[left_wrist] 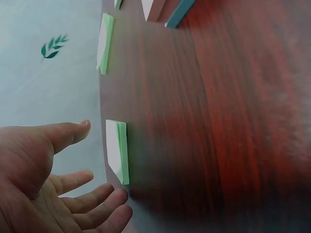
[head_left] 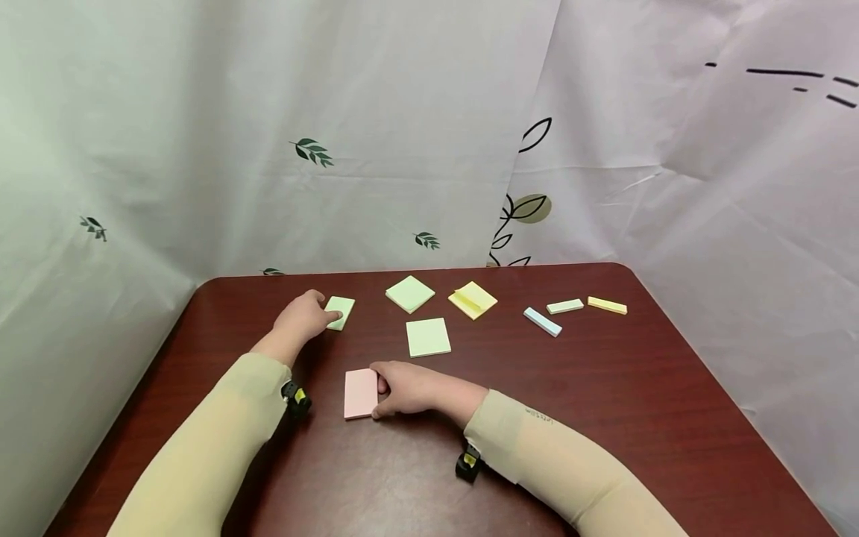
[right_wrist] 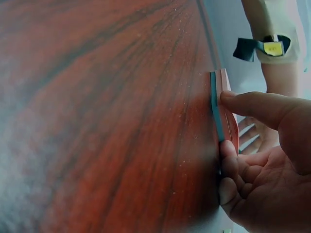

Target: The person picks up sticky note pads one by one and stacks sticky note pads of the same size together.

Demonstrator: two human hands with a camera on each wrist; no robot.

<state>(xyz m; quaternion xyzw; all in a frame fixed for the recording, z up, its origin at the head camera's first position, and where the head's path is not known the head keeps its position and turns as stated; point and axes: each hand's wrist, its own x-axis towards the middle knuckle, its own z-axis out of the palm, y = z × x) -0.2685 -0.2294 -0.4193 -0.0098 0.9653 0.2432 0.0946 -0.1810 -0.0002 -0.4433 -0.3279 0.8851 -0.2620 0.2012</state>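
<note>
Pink pad [head_left: 360,394], lengthwise fore-and-aft (roughly)

Between your right forearm [head_left: 564,462] and the blue strip [head_left: 542,322], the table [head_left: 604,380] gives you wide room. Straight ahead of your right hand [head_left: 412,388], the square green pad [head_left: 428,338] stands in the way. A lane runs between it and the small green pad [head_left: 341,306] by your left hand [head_left: 300,321]; the curtain [head_left: 403,112] bounds your far side.
</note>
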